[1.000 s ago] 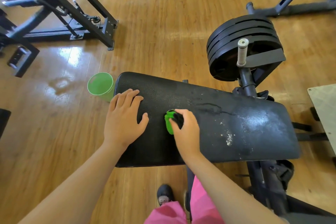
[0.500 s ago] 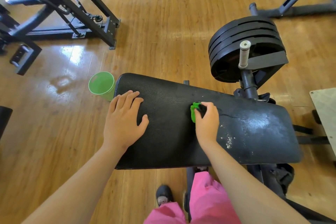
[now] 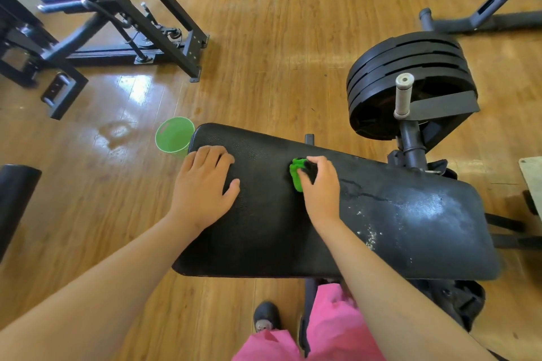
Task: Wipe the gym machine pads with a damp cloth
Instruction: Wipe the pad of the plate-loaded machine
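A long black bench pad point(image 3: 269, 237) lies across the middle of the view, with a wet sheen and pale specks on its right half. My right hand point(image 3: 321, 184) presses a bunched green and black cloth point(image 3: 296, 174) onto the pad near its far edge, fingers closed around it. My left hand point(image 3: 203, 187) rests flat on the pad's left end, fingers spread, holding nothing.
A green cup point(image 3: 175, 137) stands on the wooden floor just beyond the pad's left end. A stack of black weight plates point(image 3: 407, 73) with a grey handle point(image 3: 403, 95) sits at the right. Another machine frame point(image 3: 140, 23) occupies the far left.
My right hand swept the cloth to the right and towards the far edge of the pad, then came back slightly left. My left hand stayed flat in place.
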The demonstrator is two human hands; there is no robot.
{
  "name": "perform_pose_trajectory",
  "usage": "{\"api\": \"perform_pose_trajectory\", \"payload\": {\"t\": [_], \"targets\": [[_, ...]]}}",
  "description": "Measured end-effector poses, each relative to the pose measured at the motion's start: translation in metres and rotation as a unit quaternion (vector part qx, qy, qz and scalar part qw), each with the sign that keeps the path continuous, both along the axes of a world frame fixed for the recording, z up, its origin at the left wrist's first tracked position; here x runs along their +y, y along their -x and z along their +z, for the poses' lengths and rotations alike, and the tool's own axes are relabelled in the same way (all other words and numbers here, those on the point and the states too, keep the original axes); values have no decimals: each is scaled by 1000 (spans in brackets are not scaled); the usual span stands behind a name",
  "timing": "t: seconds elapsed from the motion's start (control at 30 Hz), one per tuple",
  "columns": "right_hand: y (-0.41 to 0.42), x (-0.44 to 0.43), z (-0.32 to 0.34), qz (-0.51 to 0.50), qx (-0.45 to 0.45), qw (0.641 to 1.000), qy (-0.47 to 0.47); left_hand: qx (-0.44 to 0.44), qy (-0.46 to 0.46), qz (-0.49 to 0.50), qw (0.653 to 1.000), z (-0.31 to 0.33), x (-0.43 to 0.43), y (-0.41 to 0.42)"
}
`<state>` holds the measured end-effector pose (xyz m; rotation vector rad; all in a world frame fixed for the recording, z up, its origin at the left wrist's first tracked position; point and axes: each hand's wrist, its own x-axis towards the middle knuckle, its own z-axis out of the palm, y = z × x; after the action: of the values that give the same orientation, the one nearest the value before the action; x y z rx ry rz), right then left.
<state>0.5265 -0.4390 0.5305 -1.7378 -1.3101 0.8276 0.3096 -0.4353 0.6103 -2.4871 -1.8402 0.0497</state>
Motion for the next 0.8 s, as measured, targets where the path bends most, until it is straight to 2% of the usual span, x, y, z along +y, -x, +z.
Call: {"api": "perform_pose_trajectory", "payload": {"t": [0.13,0.23,0.47,0.6,0.8], "targets": [[-30,5,-12,-45,-10,998,49,-3,-1,14,1000,-1,28,1],[-20,5,-6,-61,10,996,59,-14,2,38,999,-4,34,0],[35,29,18,82,30,996,9,-16,13,53,998,-4,31,0],[11,43,5,75,40,996,-4,-27,8,56,998,-3,31,-3],[-42,45,-20,4,-10,1000,28,-31,3,66,997,-2,32,-5]]}}
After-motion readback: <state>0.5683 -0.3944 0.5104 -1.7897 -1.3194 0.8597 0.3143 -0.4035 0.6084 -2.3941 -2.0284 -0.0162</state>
